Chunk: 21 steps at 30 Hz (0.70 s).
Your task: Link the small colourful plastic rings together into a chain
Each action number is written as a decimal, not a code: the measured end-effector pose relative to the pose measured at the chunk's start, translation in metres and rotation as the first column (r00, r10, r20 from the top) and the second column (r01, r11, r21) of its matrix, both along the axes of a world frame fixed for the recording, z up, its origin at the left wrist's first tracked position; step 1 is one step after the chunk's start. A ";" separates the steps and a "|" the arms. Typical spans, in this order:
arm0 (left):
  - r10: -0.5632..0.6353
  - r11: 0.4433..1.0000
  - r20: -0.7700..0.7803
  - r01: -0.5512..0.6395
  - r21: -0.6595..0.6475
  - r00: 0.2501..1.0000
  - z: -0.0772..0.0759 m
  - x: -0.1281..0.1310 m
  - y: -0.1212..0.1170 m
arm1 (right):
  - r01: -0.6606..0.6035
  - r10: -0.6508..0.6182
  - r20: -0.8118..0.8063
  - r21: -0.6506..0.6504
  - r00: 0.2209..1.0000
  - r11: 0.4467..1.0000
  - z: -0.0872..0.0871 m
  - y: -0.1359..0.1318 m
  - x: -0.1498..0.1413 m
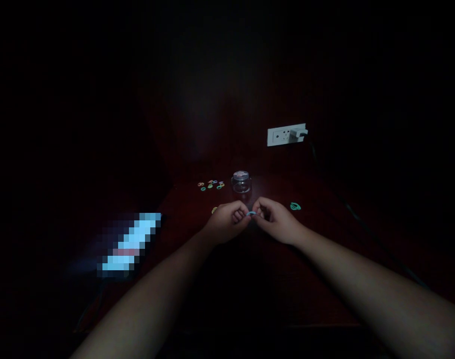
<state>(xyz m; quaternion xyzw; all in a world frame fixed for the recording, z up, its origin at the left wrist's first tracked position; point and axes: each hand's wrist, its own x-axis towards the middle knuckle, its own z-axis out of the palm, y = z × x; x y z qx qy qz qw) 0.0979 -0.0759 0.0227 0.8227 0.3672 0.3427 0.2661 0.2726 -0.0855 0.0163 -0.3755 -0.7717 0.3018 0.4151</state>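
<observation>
The scene is very dark. My left hand (227, 219) and my right hand (274, 219) meet over a dark reddish table (197, 234), fingers curled. Between their fingertips they pinch a small light-blue rubber band (251, 214). Just behind the hands stands a small clear glass jar (241, 182) with a lid. To the jar's left lie several small coloured rubber bands (211, 185) scattered on the table. A green band (295, 206) lies to the right of my right hand, and a yellowish one (214, 210) peeks out by my left hand.
A white wall socket strip (285, 135) with a plug in it sits on the back wall, and a dark cable (347, 204) runs down to the right. A lit, blurred screen (130, 245) lies at the table's left edge.
</observation>
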 end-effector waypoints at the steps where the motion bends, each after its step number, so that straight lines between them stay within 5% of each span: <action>1: -0.001 1.000 0.001 0.001 -0.001 1.000 0.000 0.000 0.000 | 0.001 -0.001 -0.002 0.001 1.000 1.000 0.000 0.000 0.000; 21: 0.039 0.998 0.033 -0.041 0.040 0.999 0.001 -0.001 0.002 | 0.083 -0.083 0.026 0.026 0.996 0.996 0.004 -0.001 0.000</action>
